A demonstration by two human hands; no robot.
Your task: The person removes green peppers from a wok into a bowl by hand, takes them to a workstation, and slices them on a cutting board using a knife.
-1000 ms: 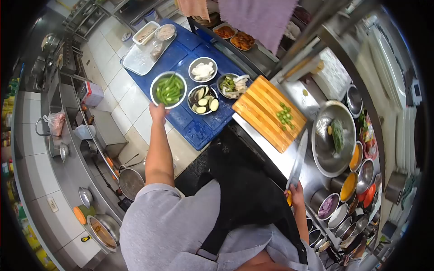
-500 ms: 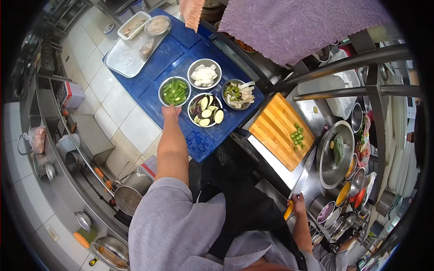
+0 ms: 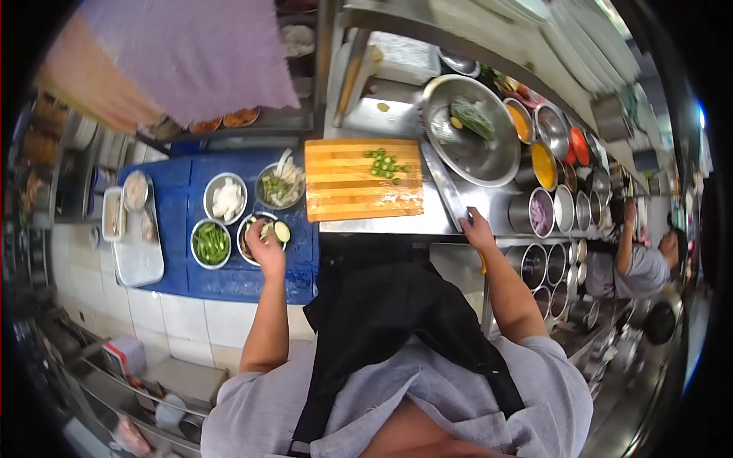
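Note:
My left hand is over the steel bowl of sliced eggplant, fingers curved and slightly apart, covering part of the slices. Around it stand a bowl of green pods cut into pieces, a bowl of white chunks and a bowl of mixed green and pale vegetables. At the counter's front edge, my right hand is closed on a knife. The blade points away from me, and part of its yellow handle shows below the hand. Chopped green pieces lie on the wooden cutting board.
A large steel basin with a leafy bundle sits behind the knife. Several steel containers, one with chopped purple onion, line the right. A metal tray lies at the far left. Another person is at the right.
The view has turned toward the counter. My left hand has moved from the green-pod bowl to the eggplant bowl. My right hand still has the knife.

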